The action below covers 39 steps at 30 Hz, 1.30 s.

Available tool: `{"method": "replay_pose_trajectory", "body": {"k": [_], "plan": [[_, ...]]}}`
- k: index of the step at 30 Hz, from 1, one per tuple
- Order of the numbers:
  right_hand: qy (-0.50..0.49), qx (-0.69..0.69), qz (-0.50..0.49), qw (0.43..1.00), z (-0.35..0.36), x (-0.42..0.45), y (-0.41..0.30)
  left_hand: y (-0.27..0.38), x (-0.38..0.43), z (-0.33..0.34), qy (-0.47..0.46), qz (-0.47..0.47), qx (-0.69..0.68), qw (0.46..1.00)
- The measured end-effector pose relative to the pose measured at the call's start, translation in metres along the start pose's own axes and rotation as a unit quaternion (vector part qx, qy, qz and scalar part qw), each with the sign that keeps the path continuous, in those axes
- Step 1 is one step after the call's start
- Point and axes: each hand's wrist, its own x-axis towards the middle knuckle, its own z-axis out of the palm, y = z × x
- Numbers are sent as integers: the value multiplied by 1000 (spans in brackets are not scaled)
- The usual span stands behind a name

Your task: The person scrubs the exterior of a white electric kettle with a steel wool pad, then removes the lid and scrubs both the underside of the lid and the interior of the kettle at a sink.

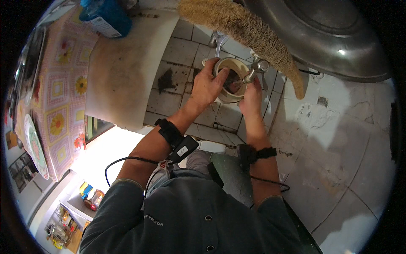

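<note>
Both of my hands hold a cream-coloured round pot (234,97) over a tiled sink (177,52). My left hand (206,85) grips its left rim, with the thumb over the inside. Against the pot's right side is my right hand (251,96), partly hidden by a metal tap (260,66). The tap's spout reaches over the pot's opening, where water seems to run in. Dark and reddish contents (234,86) lie inside, too unclear to name. Just beyond my left hand, a metal handle (219,39) sticks up; what it belongs to is hidden.
A long dried loofah (241,30) hangs over the sink's far edge. Upper right stands a large metal basin (333,41) against white wall tiles. To the left are a stained beige board (123,66), a blue bottle (108,22) and a flowered tablecloth (60,92).
</note>
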Motion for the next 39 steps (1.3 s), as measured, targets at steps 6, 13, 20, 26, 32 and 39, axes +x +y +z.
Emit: {"method": "replay_pose_trajectory", "body": {"k": [6, 13, 20, 26, 32, 39], "plan": [[-14, 121, 58, 991, -15, 28, 18, 3, 4, -20, -110, 220, 156, 957], [32, 92, 70, 993, -2, 13, -3, -15, 4, -14, -16, 289, 177, 941], [-77, 42, 32, 996, -26, 31, 13, -8, 9, -28, -15, 337, 306, 890], [-86, 56, -22, 994, -14, 18, 10, -9, 14, -26, -86, 375, 294, 875], [-88, 51, -28, 994, -19, 4, 27, 11, 0, -30, -147, 346, 338, 863], [-184, 138, 67, 971, -25, 10, 30, 38, -5, -35, -211, 208, 244, 923]]}}
